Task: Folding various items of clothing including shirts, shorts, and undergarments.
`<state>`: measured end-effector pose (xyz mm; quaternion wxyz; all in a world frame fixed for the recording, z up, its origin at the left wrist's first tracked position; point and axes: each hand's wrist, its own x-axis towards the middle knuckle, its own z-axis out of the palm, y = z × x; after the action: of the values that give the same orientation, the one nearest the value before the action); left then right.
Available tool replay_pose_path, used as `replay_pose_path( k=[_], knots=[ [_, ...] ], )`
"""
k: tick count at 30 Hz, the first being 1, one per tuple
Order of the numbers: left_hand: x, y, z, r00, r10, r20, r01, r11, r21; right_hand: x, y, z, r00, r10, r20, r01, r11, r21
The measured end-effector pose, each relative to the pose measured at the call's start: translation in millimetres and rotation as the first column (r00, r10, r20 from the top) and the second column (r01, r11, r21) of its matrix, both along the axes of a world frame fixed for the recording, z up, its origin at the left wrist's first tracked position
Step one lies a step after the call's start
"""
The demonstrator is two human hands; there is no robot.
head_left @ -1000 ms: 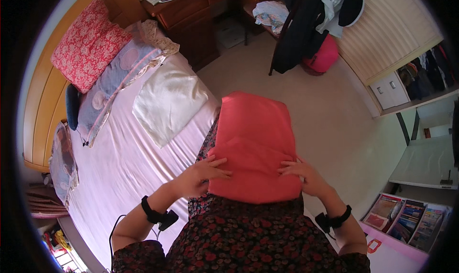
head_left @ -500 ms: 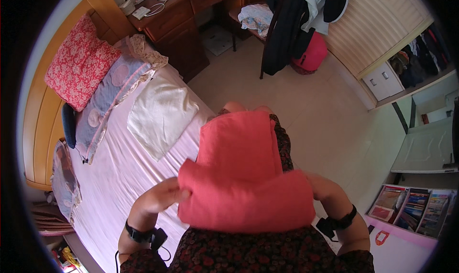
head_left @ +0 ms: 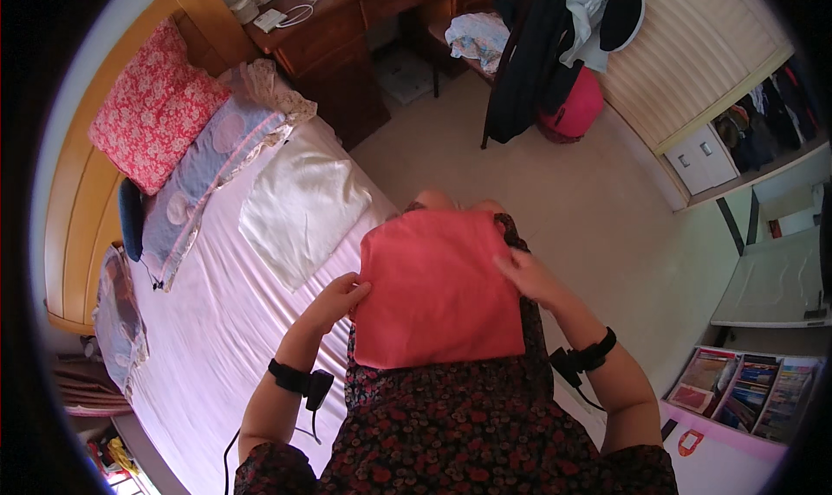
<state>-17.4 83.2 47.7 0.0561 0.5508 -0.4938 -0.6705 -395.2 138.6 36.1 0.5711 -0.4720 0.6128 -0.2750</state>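
**Grip: left hand (head_left: 344, 296) and right hand (head_left: 529, 276) flanked the folded red cloth (head_left: 440, 291)**

Left fingers bunched at its left edge; we couldn't tell if pinched. Right ones lay loosely extended over its right edge. Neither hand was clearly nearer. Cloth sat on the lap (head_left: 536, 348), near-square, no obvious long axis, plain, lightly creased.

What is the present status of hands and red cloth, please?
Left hand at left edge of cloth, right hand at its right edge. Cloth folded on lap. No other thing seen on it.

No legible writing or numbers anywhere.
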Motion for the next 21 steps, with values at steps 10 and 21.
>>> replay_pose_path(
  k=[10, 21],
  knots=[
    [-18, -1, -31, 0.993, 0.112, -0.029, -0.115, 0.98, -0.162, -1, -34, 5, 0.639, -0.184, -0.747, -0.413, 0.738, -0.534],
    [-20, 1, -39, 0.993, 0.115, -0.019, -0.117, 0.971, -0.208, -2, -54, 9, 0.617, -0.062, -0.784, -0.603, 0.603, -0.522]
  ],
)
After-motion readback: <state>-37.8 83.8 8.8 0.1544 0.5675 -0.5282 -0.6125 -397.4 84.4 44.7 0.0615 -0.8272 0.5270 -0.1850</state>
